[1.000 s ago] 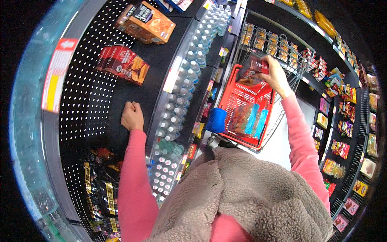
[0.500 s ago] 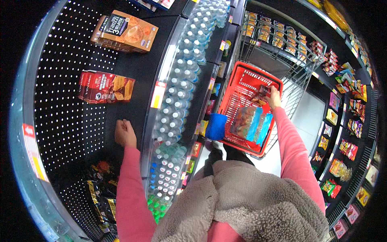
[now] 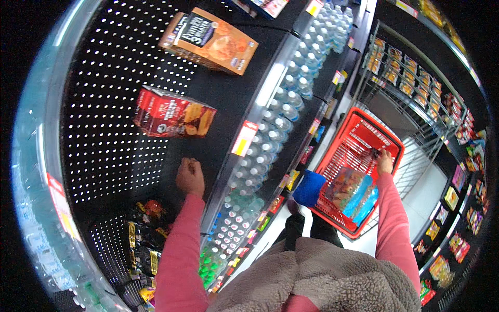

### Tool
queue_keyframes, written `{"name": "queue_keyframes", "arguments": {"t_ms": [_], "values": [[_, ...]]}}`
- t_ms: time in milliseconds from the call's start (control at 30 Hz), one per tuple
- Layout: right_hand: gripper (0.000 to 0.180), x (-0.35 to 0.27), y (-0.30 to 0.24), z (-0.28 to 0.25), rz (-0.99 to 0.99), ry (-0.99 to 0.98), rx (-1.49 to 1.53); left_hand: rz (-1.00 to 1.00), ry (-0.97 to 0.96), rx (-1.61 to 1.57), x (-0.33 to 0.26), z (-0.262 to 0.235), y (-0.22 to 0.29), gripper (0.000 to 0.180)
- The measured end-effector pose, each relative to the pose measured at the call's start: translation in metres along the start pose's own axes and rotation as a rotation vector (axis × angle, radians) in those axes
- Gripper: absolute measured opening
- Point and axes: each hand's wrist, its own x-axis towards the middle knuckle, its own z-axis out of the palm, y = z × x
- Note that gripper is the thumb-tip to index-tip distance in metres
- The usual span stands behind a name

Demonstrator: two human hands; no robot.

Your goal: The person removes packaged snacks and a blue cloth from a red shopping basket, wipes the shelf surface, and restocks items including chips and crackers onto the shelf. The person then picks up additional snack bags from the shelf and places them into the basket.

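Shelf [image 3: 208,99] before us, dark, nearly bare. Our left hand [image 3: 190,177] rests on it, fingers curled into loose fist, grasping nothing. Red box [image 3: 171,113] lies just above that hand, apart from it; orange box [image 3: 210,40] farther up. Our right hand [image 3: 385,162] reaches into red basket [image 3: 364,156], fingers at something dark; grip too small to tell. Colourful packets [image 3: 352,195] already lie inside basket. We judge step as loading basket. Rows of water bottles [image 3: 270,140] fill shelf edge below.
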Motion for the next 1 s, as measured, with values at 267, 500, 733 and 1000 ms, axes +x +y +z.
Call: {"name": "queue_keyframes", "arguments": {"t_ms": [267,500,733,1000], "values": [[0.039,-0.022,-0.040,-0.065,-0.128,0.221,0.307,0.007,-0.037,-0.036,0.001,-0.008,0.012,0.031],[0.019,-0.165,-0.133,-0.138,0.352,-0.347,2.227,0.065,0.048,-0.057,0.003,-0.007,0.015,0.033],[0.032,-0.290,-0.145,-0.133,-0.074,-0.072,0.854,-0.025,0.076,-0.068,0.003,0.001,0.011,0.035],[0.027,-0.380,-0.045,-0.081,-0.436,-0.195,0.217,-0.125,0.544,-0.980,0.043,-0.041,0.050,0.022]]}}
